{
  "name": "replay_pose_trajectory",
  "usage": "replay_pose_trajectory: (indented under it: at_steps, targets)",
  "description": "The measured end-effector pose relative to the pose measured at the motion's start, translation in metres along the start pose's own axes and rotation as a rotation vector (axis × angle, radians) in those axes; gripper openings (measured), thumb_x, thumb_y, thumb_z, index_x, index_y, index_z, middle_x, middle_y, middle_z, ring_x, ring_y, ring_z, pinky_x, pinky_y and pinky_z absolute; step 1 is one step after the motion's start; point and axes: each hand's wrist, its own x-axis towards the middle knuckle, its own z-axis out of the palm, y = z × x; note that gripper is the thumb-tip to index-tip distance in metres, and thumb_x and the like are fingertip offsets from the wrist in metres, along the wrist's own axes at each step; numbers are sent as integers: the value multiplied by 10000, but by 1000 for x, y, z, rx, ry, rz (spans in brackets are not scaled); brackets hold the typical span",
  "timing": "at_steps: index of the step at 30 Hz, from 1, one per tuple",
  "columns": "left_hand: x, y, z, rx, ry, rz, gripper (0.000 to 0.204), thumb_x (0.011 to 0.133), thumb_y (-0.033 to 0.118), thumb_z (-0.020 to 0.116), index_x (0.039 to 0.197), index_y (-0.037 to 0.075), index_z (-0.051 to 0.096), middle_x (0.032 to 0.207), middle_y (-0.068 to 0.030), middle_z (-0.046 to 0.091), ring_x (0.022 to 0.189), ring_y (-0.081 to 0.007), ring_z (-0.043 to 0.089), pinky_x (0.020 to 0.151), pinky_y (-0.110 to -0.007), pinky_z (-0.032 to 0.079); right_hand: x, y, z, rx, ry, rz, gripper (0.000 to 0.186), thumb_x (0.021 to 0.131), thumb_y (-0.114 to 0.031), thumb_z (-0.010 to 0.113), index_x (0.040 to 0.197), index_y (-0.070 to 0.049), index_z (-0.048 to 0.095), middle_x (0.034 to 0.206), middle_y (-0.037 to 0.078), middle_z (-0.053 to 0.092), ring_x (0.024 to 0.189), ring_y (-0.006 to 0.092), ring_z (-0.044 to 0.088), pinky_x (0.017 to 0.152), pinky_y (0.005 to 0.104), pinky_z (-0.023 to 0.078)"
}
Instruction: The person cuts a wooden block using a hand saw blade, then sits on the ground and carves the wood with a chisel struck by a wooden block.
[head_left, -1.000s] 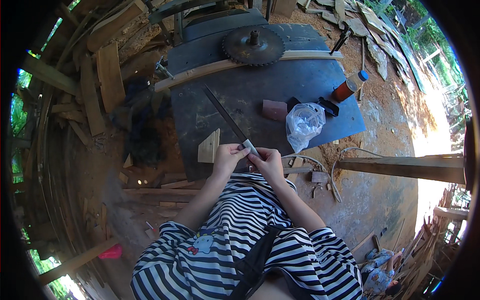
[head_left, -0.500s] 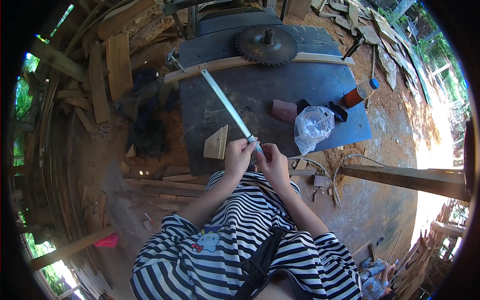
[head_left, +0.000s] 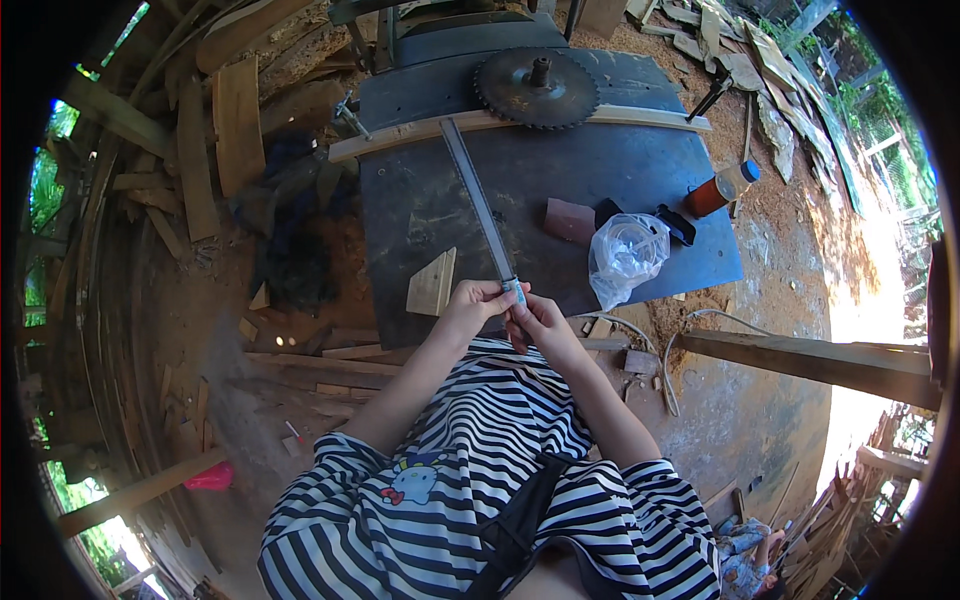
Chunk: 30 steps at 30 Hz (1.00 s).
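Observation:
My left hand [head_left: 480, 310] and my right hand [head_left: 540, 325] are close together below the dark metal table [head_left: 420, 180], gripping the end of a long, flat metal bar-like tool [head_left: 472, 188] with a pale blue-white grip. The tool angles up and left over the table toward a wooden strip [head_left: 640, 116]. A toothed circular saw blade [head_left: 510, 90] lies flat on that strip, between two clamps. A small angled wood piece [head_left: 430, 283] lies left of my hands. A reddish sheet [head_left: 568, 218], a clear plastic bag [head_left: 628, 260] and an amber bottle with a blue cap [head_left: 710, 192] are to the right.
Wood scraps [head_left: 235, 130] crowd the left and upper right, with sawdust on the floor. A timber beam [head_left: 800, 357] juts in from the right, beside a loose cable [head_left: 670, 385]. A pink object [head_left: 208, 475] lies lower left. Another person [head_left: 745, 555] is low at the lower right.
The long tool has turned in my hands, its flat face catching the light differently, and its tip has swung right and up to the wooden strip. The view has shifted slightly.

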Motion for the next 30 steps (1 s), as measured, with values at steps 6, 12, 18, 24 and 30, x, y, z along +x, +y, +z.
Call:
replay_pose_trajectory:
  at_steps: [6, 12, 18, 24, 30]
  targets:
    - [-3, -13, 3, 12, 104, 32, 288, 932, 196, 592, 1141, 9, 659, 1000, -59, 692, 935, -127, 613, 872, -282, 467, 1, 9, 11, -77, 143, 81, 281, 1017, -245, 440, 854, -29, 517, 642, -27, 466, 520, 55, 412, 465, 211, 346]
    - [-6, -2, 12, -69, 241, -40, 247, 923, 178, 608, 1035, -27, 687, 804, -55, 681, 616, -96, 603, 595, -232, 501, 6, 9, -6, -258, -9, -33, 318, 1009, -287, 459, 940, 1, 575, 744, 25, 604, 662, 94, 565, 603, 233, 442]
    - [-4, 4, 2, -67, 123, -68, 237, 921, 177, 607, 1037, -11, 692, 790, -59, 677, 559, -83, 568, 526, -227, 473, 7, -2, 1, -30, -86, 75, 343, 1007, -314, 457, 1001, 7, 577, 839, 55, 635, 715, 124, 600, 654, 254, 478]
    - [3, -11, -6, 33, 157, 45, 289, 938, 226, 586, 1074, -11, 682, 902, -69, 681, 777, -114, 607, 767, -257, 480, 15, 12, 8, 65, 135, 89, 234, 1014, -209, 442, 877, -38, 522, 654, -39, 446, 536, 49, 405, 482, 202, 331]
    - [15, -47, -87, 978, 887, 455, 412, 886, 354, 634, 1101, 3, 660, 1065, -158, 652, 1058, -289, 576, 995, -387, 393, 18, 16, 3, -117, 377, 116, 228, 1010, -175, 442, 842, -44, 522, 642, -42, 448, 503, 18, 375, 438, 180, 289]
